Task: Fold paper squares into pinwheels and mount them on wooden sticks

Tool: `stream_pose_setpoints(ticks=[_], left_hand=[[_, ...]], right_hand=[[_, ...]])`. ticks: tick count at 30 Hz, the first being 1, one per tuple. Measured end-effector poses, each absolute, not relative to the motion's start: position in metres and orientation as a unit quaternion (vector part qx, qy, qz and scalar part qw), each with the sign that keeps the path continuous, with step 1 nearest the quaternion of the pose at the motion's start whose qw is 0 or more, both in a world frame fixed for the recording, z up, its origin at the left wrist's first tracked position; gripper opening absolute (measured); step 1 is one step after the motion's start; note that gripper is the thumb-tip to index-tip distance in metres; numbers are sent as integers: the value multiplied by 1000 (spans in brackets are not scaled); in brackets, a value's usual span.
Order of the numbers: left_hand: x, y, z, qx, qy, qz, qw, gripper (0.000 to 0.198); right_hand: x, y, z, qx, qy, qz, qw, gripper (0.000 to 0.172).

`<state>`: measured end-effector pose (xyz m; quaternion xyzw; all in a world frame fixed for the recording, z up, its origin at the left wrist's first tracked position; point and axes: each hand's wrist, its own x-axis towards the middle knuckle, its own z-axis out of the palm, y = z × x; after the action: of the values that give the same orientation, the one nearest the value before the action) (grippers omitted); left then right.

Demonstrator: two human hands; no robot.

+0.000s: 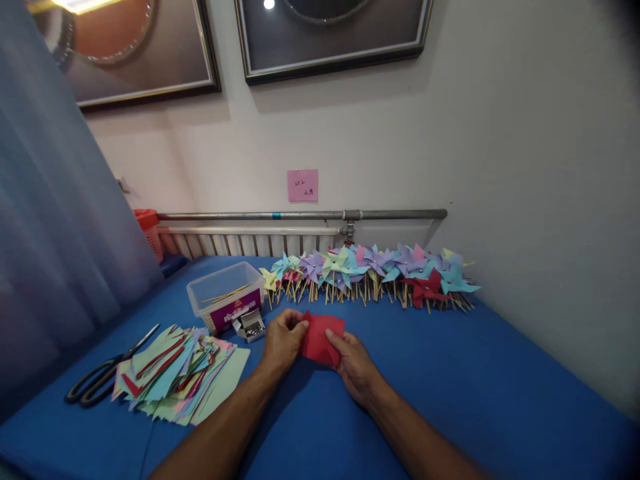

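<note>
Head view: left hand (281, 339) and right hand (356, 365) pinch red paper (320, 343), seemingly unpinned, finished pinwheels (373, 260) far, loose sheets (173, 373) left.

Has a pale wall (525, 167) hung with framed pictures (330, 50). Includes a low radiator (250, 231) and, leftward, a blue curtain (60, 233).

In dim light, the framed pictures (333, 37) catch glare; the upper-right corner is black.
</note>
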<state>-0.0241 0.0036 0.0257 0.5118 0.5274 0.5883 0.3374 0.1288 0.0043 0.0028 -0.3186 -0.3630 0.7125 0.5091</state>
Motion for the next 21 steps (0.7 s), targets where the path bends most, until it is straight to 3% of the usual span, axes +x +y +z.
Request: stream_pose_setpoints(ticks=[4, 8, 21], left_hand=[[-23, -3, 26, 611, 546, 544, 180, 7], [-23, -10, 27, 715, 494, 493, 38, 17], [-25, -9, 23, 782, 450, 416, -111, 24]], right_hand=[[128, 5, 0, -329, -372, 704, 507, 37], [128, 5, -1, -341, -362, 699, 514, 35], [127, 4, 2, -333, -366, 691, 527, 34]])
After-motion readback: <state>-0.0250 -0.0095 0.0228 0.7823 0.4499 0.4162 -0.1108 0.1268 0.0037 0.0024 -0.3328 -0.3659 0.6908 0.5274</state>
